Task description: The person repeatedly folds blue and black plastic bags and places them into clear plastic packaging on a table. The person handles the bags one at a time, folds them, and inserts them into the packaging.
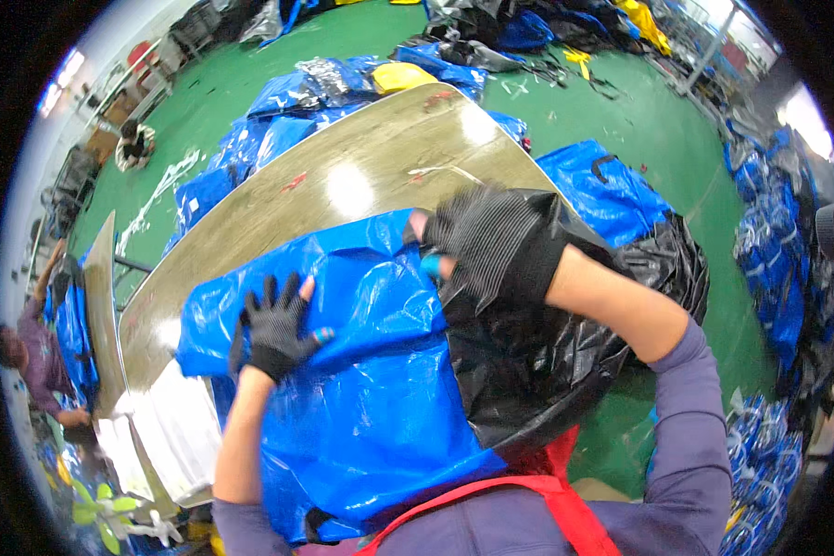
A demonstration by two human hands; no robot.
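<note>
A large glossy bag or cover (pixel 371 398), blue on its left part and black on its right, drapes over the near side of a wood-patterned table. My left hand (pixel 278 324), in a dark grey glove with bare fingertips, lies on the blue part with its fingers spread. Over the seam between blue and black, near the piece's far edge, is my right hand (pixel 486 243) in a striped grey glove. Motion smears its fingers, and whether they pinch the material is not visible. Black material bunches beneath my right forearm.
The wood-patterned table (pixel 278 199) carries a thin white strip and small red scraps. White sheets (pixel 171 431) lie at its left. Blue folded pieces (pixel 296 102) heap beyond it, with more piles at the right (pixel 769 269). Another person (pixel 42 361) works at the far left.
</note>
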